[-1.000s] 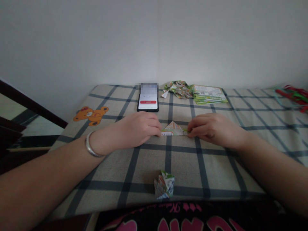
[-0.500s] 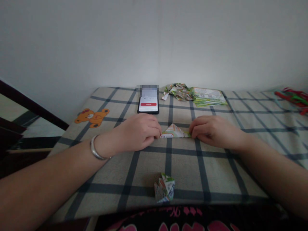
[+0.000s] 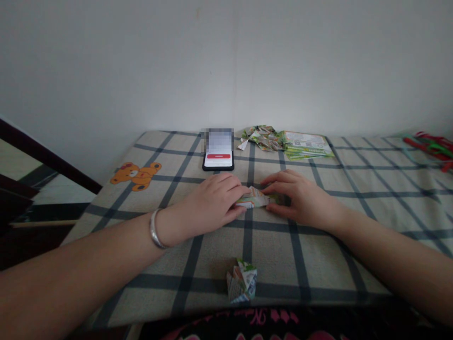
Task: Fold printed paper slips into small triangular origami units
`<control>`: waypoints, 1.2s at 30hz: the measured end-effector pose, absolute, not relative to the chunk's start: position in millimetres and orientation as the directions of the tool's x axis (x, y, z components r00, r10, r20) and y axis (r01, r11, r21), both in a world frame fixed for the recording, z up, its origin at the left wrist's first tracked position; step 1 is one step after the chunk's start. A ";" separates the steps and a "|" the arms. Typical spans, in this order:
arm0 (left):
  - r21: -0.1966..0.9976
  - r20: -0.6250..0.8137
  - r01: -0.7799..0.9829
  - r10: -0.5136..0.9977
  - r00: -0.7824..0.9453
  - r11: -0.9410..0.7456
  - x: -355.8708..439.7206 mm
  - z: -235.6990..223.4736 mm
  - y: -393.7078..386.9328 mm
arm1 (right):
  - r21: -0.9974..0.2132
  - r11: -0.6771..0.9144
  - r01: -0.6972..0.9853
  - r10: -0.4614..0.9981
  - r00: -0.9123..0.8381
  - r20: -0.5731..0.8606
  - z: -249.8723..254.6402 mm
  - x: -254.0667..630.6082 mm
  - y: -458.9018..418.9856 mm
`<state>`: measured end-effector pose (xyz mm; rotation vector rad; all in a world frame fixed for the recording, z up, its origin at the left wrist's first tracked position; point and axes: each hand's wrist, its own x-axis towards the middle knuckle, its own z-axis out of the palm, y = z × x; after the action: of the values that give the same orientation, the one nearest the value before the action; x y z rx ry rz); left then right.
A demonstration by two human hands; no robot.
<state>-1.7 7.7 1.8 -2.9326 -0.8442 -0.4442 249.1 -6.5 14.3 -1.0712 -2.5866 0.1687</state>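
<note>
A small folded piece of printed paper (image 3: pixel 255 199) lies on the checked tablecloth (image 3: pixel 318 255) between my two hands. My left hand (image 3: pixel 212 203), with a silver bangle on its wrist, pinches the paper's left end, fingers curled over it. From the other side my right hand (image 3: pixel 300 198) presses and grips the right end, fingertips on top of the fold. Close to the near edge stands a finished folded paper shape (image 3: pixel 242 281), apart from both hands.
A phone (image 3: pixel 218 150) with a lit screen lies beyond my hands. Several folded paper pieces (image 3: pixel 261 136) and a stack of printed sheets (image 3: pixel 306 143) sit by the wall. Red and green items (image 3: pixel 433 147) lie at far right. An orange bear (image 3: pixel 136 173) is printed at left.
Both hands have moved inward along the paper, closing over it. The triangular flap that stood up between them is now pressed flatter and mostly covered.
</note>
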 end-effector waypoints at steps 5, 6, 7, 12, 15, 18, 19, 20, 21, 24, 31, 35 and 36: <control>0.126 0.323 0.568 0.575 0.752 -0.813 -1.2 -0.2 7.2 | -0.292 0.720 0.629 0.694 -0.658 0.292 11.1 242.8 -6.8; 0.136 0.324 0.571 0.580 0.747 -0.810 -1.0 -0.7 7.4 | -0.296 0.721 0.627 0.693 -0.660 0.289 10.4 241.9 -6.8; 0.138 0.320 0.571 0.582 0.748 -0.809 -0.8 -1.1 7.6 | -0.293 0.722 0.627 0.692 -0.660 0.291 9.8 241.2 -6.9; 0.135 0.317 0.555 0.567 0.760 -0.821 -1.2 -1.0 9.3 | -0.266 0.727 0.633 0.686 -0.664 0.296 8.0 240.2 -8.0; 0.153 0.349 0.530 0.547 0.761 -0.834 -2.3 -0.5 9.1 | -0.291 0.698 0.654 0.716 -0.631 0.298 8.1 239.5 -9.6; 0.137 0.409 0.496 0.505 0.760 -0.857 -3.6 -1.0 7.7 | -0.300 0.680 0.669 0.733 -0.614 0.294 8.6 238.2 -10.8; 0.132 0.423 0.486 0.493 0.760 -0.864 -3.9 -1.2 7.0 | -0.300 0.680 0.669 0.733 -0.613 0.293 8.9 237.8 -11.1; 0.129 0.434 0.477 0.482 0.762 -0.870 -4.1 -1.4 6.2 | -0.300 0.681 0.668 0.733 -0.615 0.292 9.2 237.6 -11.3; 0.127 0.439 0.469 0.474 0.763 -0.874 -4.0 -1.4 5.3 | -0.299 0.683 0.666 0.730 -0.620 0.287 9.6 237.5 -11.5; 0.107 0.447 0.472 0.466 0.764 -0.875 -2.4 -0.4 2.2 | -0.306 0.685 0.661 0.728 -0.626 0.278 11.1 238.3 -12.8; 0.118 0.442 0.509 0.505 0.742 -0.852 3.3 3.2 -3.2 | -0.315 0.688 0.653 0.724 -0.589 0.359 13.5 237.2 -18.8; -0.001 0.494 0.477 0.415 0.764 -0.879 4.5 4.9 -7.4 | -0.148 0.795 0.588 0.573 -0.649 0.500 12.6 237.0 -20.1; -0.036 0.507 0.469 0.388 0.770 -0.883 4.8 5.3 -8.4 | -0.088 0.816 0.572 0.521 -0.661 0.541 12.4 237.4 -20.2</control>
<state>4.8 -8.4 5.3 -2.8028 -0.6834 -0.7503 237.4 -20.2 12.4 -0.8037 -2.4374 -0.1203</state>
